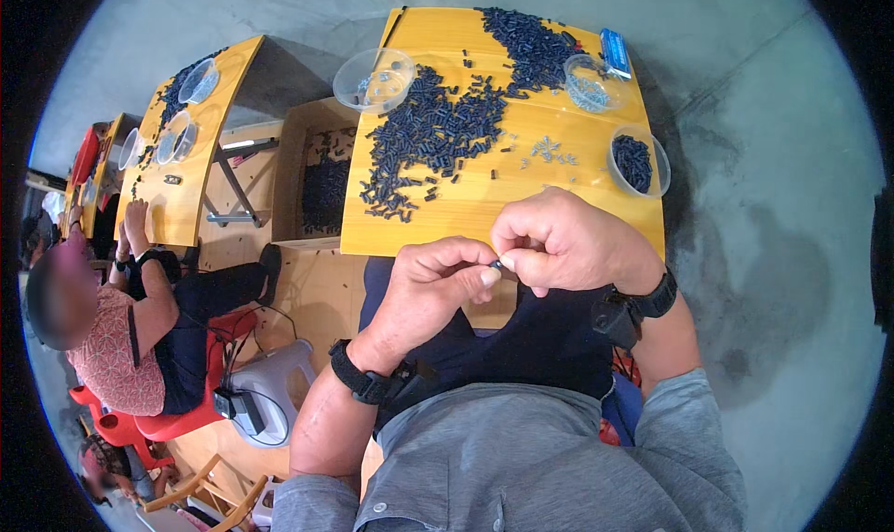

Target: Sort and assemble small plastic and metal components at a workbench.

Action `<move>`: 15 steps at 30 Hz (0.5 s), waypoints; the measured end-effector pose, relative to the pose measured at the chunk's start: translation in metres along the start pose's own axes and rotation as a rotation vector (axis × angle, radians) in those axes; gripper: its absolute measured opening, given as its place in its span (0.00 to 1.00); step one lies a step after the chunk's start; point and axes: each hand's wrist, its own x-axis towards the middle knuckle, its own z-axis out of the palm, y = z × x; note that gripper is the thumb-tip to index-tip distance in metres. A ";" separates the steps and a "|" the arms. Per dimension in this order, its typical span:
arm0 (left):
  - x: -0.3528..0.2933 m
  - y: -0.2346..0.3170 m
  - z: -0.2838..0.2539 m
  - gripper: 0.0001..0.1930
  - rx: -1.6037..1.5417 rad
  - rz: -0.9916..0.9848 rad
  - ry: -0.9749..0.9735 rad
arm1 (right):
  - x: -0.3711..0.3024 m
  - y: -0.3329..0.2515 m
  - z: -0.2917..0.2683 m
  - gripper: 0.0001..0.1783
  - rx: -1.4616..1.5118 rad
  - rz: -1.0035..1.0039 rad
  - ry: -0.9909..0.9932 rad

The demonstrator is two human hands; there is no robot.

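Observation:
My left hand (pixel 430 285) pinches a small black part (pixel 496 264) between thumb and fingertips, just off the near edge of the yellow table (pixel 447 229). Close against it, my right hand (pixel 570 242) has its fingers curled and its thumb and forefinger at the same part; whether they also hold something tiny is hidden. Beyond my hands a large heap of short black cylindrical pieces (pixel 433 122) covers the table's left half. Several small silvery pieces (pixel 549 150) lie loose to the right of that heap.
Clear plastic bowls stand on the table: one at far left (pixel 354 85), one with silvery bits (pixel 589 101), one with black pieces (pixel 633 164). A blue box (pixel 615 53) lies at the back right. Left of the table are a cardboard box (pixel 321 225) and a seated person (pixel 126 346) at another table.

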 end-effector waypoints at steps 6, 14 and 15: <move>0.001 0.004 0.005 0.05 -0.018 -0.023 0.062 | 0.003 0.000 0.004 0.04 -0.111 -0.064 0.094; 0.004 0.001 0.003 0.05 -0.097 0.010 0.116 | -0.001 0.025 0.023 0.02 -0.023 -0.228 0.377; 0.005 0.000 0.003 0.05 -0.116 0.007 0.122 | -0.001 0.027 0.024 0.01 -0.078 -0.282 0.430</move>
